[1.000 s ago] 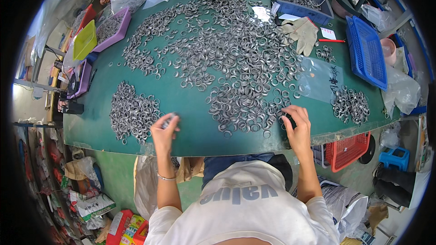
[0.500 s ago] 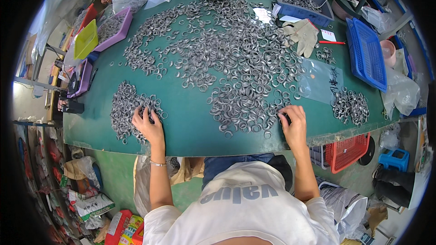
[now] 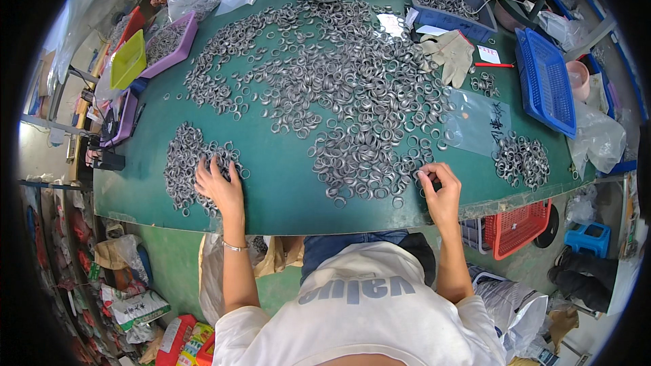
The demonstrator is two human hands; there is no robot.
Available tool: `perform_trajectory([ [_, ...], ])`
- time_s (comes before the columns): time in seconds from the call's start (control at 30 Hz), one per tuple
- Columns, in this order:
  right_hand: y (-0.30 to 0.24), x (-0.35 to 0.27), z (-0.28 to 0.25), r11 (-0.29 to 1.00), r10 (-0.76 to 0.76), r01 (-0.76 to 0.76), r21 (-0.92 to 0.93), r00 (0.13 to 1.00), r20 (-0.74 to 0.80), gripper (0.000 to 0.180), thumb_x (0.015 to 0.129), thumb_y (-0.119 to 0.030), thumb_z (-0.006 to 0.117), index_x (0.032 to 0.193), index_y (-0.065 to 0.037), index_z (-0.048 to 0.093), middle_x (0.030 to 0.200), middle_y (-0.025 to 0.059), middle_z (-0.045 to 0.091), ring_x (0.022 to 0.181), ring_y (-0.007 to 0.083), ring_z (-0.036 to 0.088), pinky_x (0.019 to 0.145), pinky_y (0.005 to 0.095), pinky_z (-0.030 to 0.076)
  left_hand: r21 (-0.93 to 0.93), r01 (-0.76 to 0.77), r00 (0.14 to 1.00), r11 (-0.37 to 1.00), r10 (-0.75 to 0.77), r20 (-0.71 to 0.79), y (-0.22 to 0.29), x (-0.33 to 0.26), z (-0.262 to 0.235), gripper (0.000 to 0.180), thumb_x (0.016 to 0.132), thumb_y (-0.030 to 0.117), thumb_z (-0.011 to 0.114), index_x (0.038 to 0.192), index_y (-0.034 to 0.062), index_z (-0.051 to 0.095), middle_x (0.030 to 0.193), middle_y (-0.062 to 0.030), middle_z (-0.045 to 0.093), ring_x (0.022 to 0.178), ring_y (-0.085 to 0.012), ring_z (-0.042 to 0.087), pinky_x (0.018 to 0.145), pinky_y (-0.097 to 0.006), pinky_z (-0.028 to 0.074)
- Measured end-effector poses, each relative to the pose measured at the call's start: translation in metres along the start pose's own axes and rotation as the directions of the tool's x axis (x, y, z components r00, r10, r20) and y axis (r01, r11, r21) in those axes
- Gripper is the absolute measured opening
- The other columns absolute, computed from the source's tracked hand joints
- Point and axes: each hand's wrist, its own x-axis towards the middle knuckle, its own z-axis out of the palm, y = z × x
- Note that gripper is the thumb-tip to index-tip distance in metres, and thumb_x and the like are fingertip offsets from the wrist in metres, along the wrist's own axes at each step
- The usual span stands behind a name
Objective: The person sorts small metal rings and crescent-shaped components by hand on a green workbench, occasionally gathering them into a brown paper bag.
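Note:
My left hand (image 3: 221, 188) rests on the left-hand pile of small grey metal rings (image 3: 180, 166), its fingers spread apart over them. At the front right edge of the big spread of loose metal rings (image 3: 359, 163), my right hand (image 3: 443, 190) is closed in a pinch. A metal ring (image 3: 419, 174) shows at its thumb and fingertips, partly covered by them. Both hands are low over the green tabletop (image 3: 281, 193), near its front edge. Whether anything lies under my left palm is hidden.
Another ring pile (image 3: 522, 163) sits at the right, beside a clear plastic bag (image 3: 471, 122). Behind are a work glove (image 3: 450, 57), a red pen (image 3: 494, 64), a blue basket (image 3: 548, 85) and a blue-grey bin (image 3: 485, 27). Pink (image 3: 183, 47) and yellow (image 3: 127, 62) trays stand far left.
My right hand has drawn slightly right and toward me, its thumb and fingertips now in a clearer pinch. My left hand has shifted slightly left on its pile, with its fingers still spread.

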Motion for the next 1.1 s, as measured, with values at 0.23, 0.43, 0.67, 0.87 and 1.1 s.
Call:
perform_trajectory([
  [0.23, 0.002, -0.005, -0.003, 0.97, 0.139, -0.14, 0.198, 0.99, 0.018, 0.005, 0.08, 0.003, 0.064, 0.086, 0.003, 0.062, 0.077, 0.0011, 0.059, 0.067, 0.0066, 0.048, 0.062, 0.0207, 0.039, -0.44, -0.046, 0.989, 0.897, -0.022, -0.147, 0.037, 0.0, -0.026, 0.026, 0.083, 0.009, 0.061, 0.109, 0.0041, 0.06, 0.122, -0.0156, 0.051, 0.116, -0.0326, 0.046, 0.1, -0.051, 0.032],
  [0.43, -0.017, -0.024, 0.021, 0.807, 0.18, -0.288, 0.516, 0.951, 0.25, 0.007, 0.081, 0.001, 0.065, 0.087, -0.001, 0.065, 0.083, 0.0008, 0.062, 0.071, 0.0062, 0.05, 0.066, 0.0206, 0.04, -0.898, 0.409, 0.787, 0.164, 0.434, 0.438, 0.144, -0.06, -0.079, 0.026, 0.088, 0.001, 0.054, 0.114, -0.0019, 0.056, 0.102, -0.0081, 0.06, 0.094, -0.015, 0.058, 0.08, -0.027, 0.047],
  [0.67, -0.035, -0.02, 0.02, 0.974, -0.087, 0.003, 0.225, 0.927, 0.364, 0.01, 0.079, 0.002, 0.061, 0.087, 0.001, 0.068, 0.085, 0.009, 0.064, 0.082, 0.0216, 0.057, 0.077, 0.0319, 0.044, -0.338, 0.939, 0.295, -0.059, 0.64, 0.71, 0.179, -0.096, -0.07, 0.032, 0.097, 0.014, 0.048, 0.124, -0.0013, 0.051, 0.078, -0.0018, 0.056, 0.062, -0.0068, 0.045, 0.054, -0.02, 0.037],
  [0.87, -0.016, 0.013, 0.015, 0.886, -0.248, 0.271, -0.376, 0.963, 0.11, 0.016, 0.073, -0.003, 0.067, 0.089, -0.004, 0.067, 0.084, 0.0087, 0.058, 0.083, 0.0277, 0.052, 0.074, 0.0365, 0.039, -0.296, 0.953, 0.272, -0.068, 0.624, 0.733, 0.176, -0.098, -0.075, 0.027, 0.096, 0.01, 0.047, 0.119, -0.0019, 0.056, 0.08, -0.003, 0.057, 0.06, -0.008, 0.043, 0.053, -0.021, 0.036],
  [1.1, -0.014, 0.004, 0.016, 0.908, -0.246, 0.256, -0.331, 0.966, 0.072, 0.011, 0.068, -0.002, 0.068, 0.077, -0.005, 0.063, 0.081, 0.0072, 0.057, 0.082, 0.0265, 0.052, 0.071, 0.037, 0.038, -0.271, 0.956, 0.28, -0.117, 0.649, 0.707, 0.176, -0.104, -0.069, 0.029, 0.096, 0.009, 0.046, 0.123, -0.001, 0.053, 0.092, -0.0044, 0.059, 0.071, -0.0094, 0.048, 0.063, -0.021, 0.04],
])
